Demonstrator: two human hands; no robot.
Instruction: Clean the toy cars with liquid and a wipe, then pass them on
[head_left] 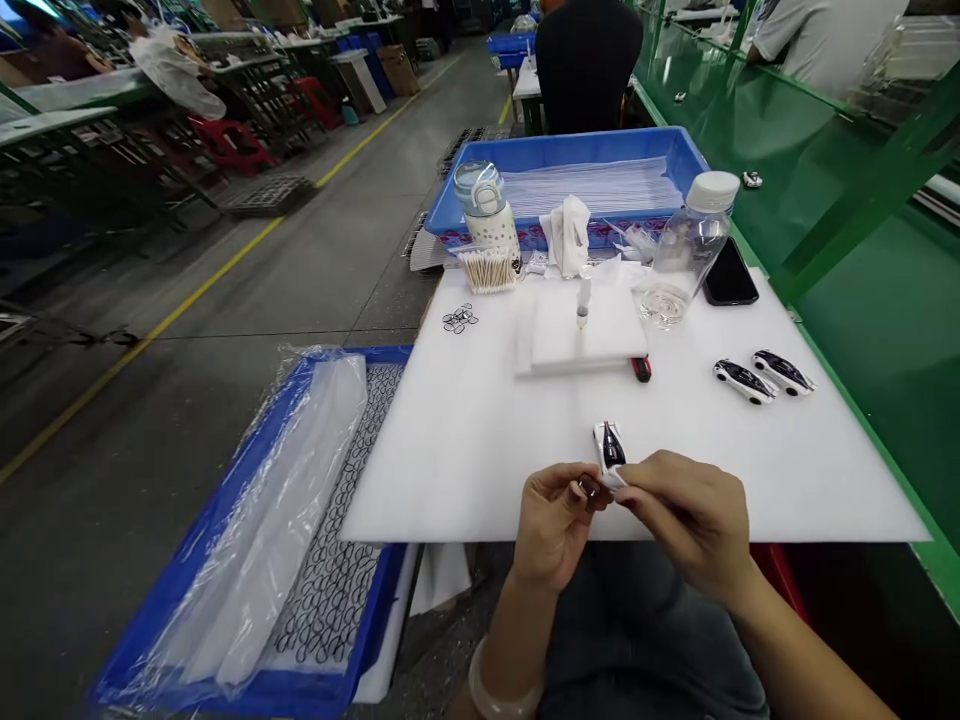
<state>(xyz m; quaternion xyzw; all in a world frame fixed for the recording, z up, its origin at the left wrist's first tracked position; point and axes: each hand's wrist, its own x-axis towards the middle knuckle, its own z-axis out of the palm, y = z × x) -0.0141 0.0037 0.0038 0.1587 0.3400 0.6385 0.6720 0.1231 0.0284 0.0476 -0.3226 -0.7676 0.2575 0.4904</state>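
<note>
Above the near edge of the white work surface (450,450), my hands meet. My left hand (555,525) pinches a small dark, shiny piece (589,487) between thumb and fingers. Close beside it, my right hand (690,515) is closed on a small white wad (613,479), perhaps tissue. Just beyond the fingertips is a white toy car (609,446) with a dark canopy; whether a finger touches it I cannot tell. Two similar cars, a left one (744,382) and a right one (783,372), lie at the right. Thin black loops (459,318) lie at the left.
A white block (592,345) holds a small upright dispenser (583,305); a red-black tool (641,368) pokes out beneath. Behind are cotton swabs (489,272), a tumbler (487,215), a clear bottle (686,250), a phone (730,275) and a blue bin (577,148). A loop-filled tray (375,640) stands lower left.
</note>
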